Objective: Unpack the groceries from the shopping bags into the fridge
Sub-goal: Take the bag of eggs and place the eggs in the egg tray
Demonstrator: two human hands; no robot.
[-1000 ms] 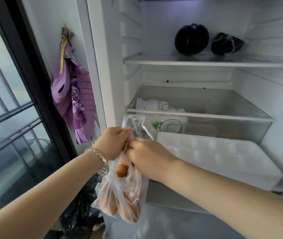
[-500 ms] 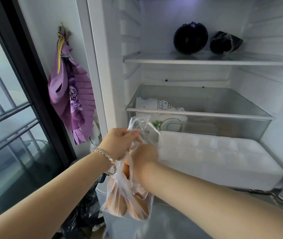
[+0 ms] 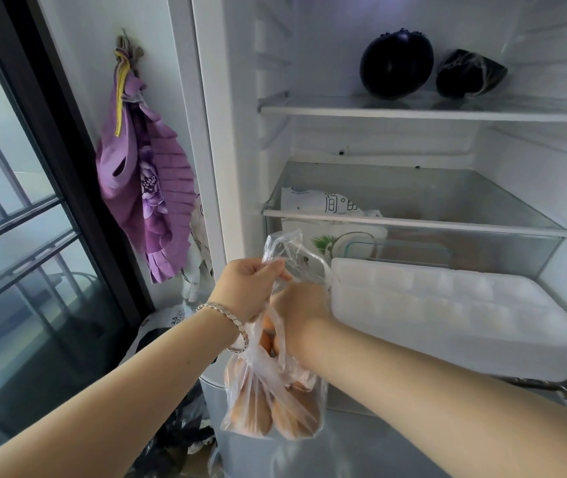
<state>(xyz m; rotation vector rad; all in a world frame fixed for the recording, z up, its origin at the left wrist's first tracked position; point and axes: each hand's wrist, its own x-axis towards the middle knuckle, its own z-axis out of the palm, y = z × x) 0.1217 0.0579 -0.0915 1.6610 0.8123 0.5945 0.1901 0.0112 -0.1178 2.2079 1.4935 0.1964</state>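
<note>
A clear plastic bag of brown eggs hangs in front of the open fridge, low and left of centre. My left hand, with a silver bracelet at the wrist, grips the bag's gathered top. My right hand reaches into the bag's mouth; its fingers are hidden inside, so whether they hold an egg cannot be seen. A white egg tray sits just right of the bag, pulled out below the glass shelf.
Two dark aubergines lie on the upper shelf, one wrapped in film. Packets and a glass container sit in the drawer behind the tray. A purple cloth hangs on the wall left of the fridge. Dark bags lie on the floor.
My right hand has gone from the bag's top down into its opening. The bag and both hands have shifted slightly right, nearer the egg tray.
</note>
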